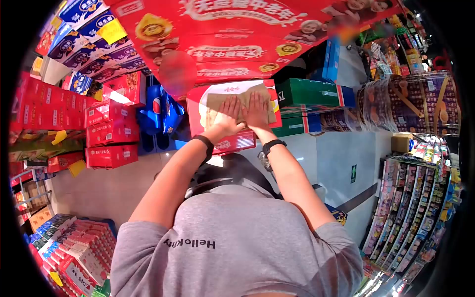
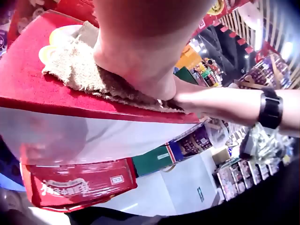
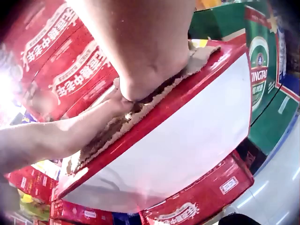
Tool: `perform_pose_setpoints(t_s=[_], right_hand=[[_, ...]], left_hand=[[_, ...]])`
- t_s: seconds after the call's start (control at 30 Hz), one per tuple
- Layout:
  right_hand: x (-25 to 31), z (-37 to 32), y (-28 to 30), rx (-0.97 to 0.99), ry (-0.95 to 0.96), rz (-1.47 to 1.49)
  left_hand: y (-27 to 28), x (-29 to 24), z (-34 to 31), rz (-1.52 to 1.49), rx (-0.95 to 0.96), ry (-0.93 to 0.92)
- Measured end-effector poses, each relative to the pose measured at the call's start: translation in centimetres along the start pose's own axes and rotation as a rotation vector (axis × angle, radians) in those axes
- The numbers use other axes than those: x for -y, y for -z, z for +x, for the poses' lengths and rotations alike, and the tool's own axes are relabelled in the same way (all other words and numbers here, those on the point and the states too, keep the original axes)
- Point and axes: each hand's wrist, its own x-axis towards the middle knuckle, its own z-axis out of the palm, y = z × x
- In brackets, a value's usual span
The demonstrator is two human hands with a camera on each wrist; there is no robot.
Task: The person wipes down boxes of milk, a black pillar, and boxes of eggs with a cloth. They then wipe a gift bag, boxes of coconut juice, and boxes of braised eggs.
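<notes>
A tan cloth with a frayed edge lies spread over the top of a red and white carton. On its left part rests my left hand, palm down with the fingers stretched forward. Beside it, my right hand presses flat on the same cloth, fingers straight, and the thumbs meet near the carton's front edge. In the left wrist view the towel-like cloth shows a rough pile. The carton's plain white front shows below the hands in the right wrist view.
Stacked red cartons rise just ahead. Another red carton sits below the wiped-top carton's front. Green beer cartons stand to the right, blue bottle packs to the left. Tiled floor stretches right toward a shelf rack.
</notes>
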Motion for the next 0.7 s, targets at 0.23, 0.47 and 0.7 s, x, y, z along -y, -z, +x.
perform_pose_setpoints(t_s=[0.23, 0.47, 0.7], right_hand=[[-5.7, 2.6, 0.6, -0.064, 0.054, -0.046], [-2.9, 2.5, 0.1, -0.045, 0.099, 0.041], [7.8, 2.3, -2.4, -0.094, 0.404, 0.184]], left_hand=[[-1.2, -3.4, 4.5, -0.047, -0.222, -0.001], [-0.3, -1.7, 1.9, 0.002, -0.228, 0.132], [2.5, 3.1, -6.2, 0.129, -0.025, 0.514]])
